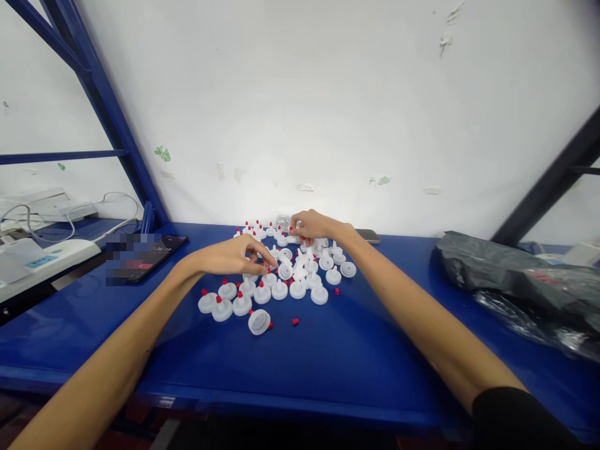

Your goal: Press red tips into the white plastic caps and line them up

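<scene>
Many white nozzle caps [319,295], shaped like squeeze-bottle tops, lie heaped on the blue table, several with small red tip caps [241,294] on their spouts. My left hand [232,255] reaches over the heap's left side, thumb and finger closed at a red tip cap [269,270] on an upright nozzle cap. At the back of the heap is my right hand [315,225], its bent fingers closed around a red tip cap [291,230]; its fingers partly hide what lies beneath. Loose red tip caps [295,322] are in front, near a tipped nozzle cap [259,322].
A phone [154,257] lies on the left of the blue table [328,369], and another dark flat device [369,236] behind my right arm. Grey plastic bags [506,275] fill the right side. Blue frame posts [107,106] and a white wall [300,112] stand behind.
</scene>
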`<state>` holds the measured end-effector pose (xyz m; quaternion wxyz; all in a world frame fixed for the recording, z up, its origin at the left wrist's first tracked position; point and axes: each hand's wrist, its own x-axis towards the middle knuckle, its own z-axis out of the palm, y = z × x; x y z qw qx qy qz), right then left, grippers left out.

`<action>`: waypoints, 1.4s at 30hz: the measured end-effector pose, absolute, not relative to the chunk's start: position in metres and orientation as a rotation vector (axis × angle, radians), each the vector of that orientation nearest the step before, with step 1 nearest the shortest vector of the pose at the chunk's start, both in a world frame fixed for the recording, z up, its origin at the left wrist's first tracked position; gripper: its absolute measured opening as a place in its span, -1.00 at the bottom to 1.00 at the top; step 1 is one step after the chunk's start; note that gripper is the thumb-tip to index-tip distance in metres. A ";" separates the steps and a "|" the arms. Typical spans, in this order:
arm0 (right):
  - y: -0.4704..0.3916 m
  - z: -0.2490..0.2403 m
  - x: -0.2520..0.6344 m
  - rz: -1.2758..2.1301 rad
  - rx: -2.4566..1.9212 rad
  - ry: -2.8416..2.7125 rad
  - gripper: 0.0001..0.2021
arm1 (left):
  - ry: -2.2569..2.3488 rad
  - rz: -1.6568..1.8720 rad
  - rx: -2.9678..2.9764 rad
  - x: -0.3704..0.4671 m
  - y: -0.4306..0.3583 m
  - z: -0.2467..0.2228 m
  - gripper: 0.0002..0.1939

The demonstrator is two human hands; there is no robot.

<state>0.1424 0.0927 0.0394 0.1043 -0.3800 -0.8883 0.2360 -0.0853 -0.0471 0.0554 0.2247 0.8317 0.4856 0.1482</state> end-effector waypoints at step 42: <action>0.076 0.059 0.138 0.291 -1.166 -2.692 -0.57 | 1.674 0.476 2.363 -0.092 -0.031 0.046 -0.56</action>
